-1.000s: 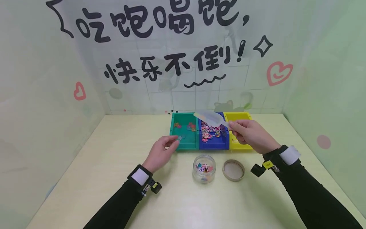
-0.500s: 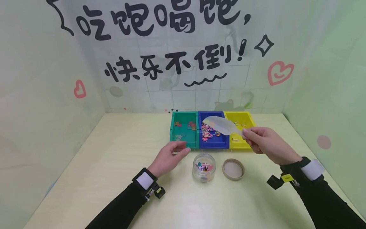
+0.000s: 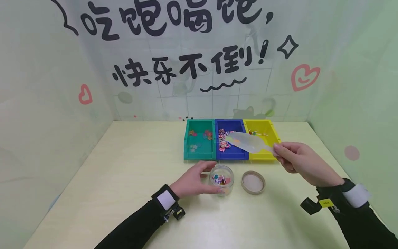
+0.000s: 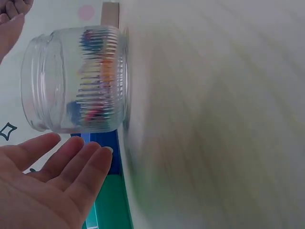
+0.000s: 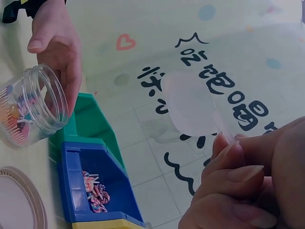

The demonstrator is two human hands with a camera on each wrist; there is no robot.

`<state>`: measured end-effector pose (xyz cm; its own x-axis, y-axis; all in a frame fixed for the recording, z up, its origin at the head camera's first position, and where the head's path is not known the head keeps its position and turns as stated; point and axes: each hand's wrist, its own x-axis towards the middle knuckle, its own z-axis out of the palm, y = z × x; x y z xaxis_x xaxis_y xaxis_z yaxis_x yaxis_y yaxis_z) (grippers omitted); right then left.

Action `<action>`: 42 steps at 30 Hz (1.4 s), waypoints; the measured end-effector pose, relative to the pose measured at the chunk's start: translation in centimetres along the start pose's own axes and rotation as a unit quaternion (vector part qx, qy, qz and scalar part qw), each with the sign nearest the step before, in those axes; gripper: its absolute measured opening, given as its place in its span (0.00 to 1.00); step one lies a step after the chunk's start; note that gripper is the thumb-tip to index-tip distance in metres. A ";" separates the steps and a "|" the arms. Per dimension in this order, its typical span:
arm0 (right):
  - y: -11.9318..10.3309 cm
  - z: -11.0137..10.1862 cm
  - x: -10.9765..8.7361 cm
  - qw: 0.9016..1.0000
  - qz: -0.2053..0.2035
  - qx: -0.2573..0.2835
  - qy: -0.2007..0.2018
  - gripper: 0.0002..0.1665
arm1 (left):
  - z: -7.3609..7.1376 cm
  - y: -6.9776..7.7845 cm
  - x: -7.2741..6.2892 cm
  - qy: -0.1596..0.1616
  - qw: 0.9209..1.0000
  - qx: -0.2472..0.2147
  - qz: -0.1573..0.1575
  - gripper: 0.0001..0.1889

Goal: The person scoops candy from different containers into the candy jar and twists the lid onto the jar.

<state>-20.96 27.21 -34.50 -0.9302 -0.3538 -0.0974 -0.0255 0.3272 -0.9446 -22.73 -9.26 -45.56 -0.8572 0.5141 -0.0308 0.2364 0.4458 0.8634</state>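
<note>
My left hand (image 3: 197, 181) reaches around the left side of a clear glass jar (image 3: 229, 190), fingers spread. In the left wrist view a small gap shows between the fingertips (image 4: 105, 155) and the jar's wall. Small colourful pieces, some like mini lollipops, lie in the jar. My right hand (image 3: 301, 162) pinches the handle of a translucent plastic scoop (image 3: 250, 143), held up over the blue and yellow bins. Some orange and green shows at the scoop's tip; whether it lies in the scoop is hard to tell.
A green bin (image 3: 200, 155), a blue bin (image 3: 233, 156) and a yellow bin (image 3: 267, 135) stand side by side at the back, with small pieces in them. The round jar lid (image 3: 253, 182) lies on the table right of the jar. Walls enclose the back and sides.
My left hand has come from the green bin's front edge down and right to the jar. My right hand has drawn the scoop right and nearer, away from above the bins' back.
</note>
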 end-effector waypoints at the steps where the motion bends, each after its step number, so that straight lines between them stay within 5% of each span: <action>1: 0.0 -0.1 -0.1 1.000 0.004 -0.002 0.000 0.22 | 0.1 0.0 0.1 -0.002 1.000 0.003 0.002 0.50; 10: 0.5 -0.5 -0.7 0.999 0.041 -0.015 -0.015 0.21 | 0.6 0.2 0.4 0.000 0.999 0.049 -0.004 0.49; 24: 0.0 0.7 -0.3 0.991 0.064 -0.099 -0.066 0.21 | 0.6 0.4 0.3 0.001 0.999 0.043 -0.015 0.46; 42: -0.1 1.3 0.0 0.988 0.071 -0.120 -0.059 0.21 | 0.5 0.2 0.5 -0.001 0.999 0.046 -0.017 0.47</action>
<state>-20.46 26.00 -34.85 -0.8815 -0.3855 -0.2728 0.0020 0.5746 -0.8184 -22.84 -8.56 -45.68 -0.8641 0.4997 -0.0605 0.2483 0.5277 0.8124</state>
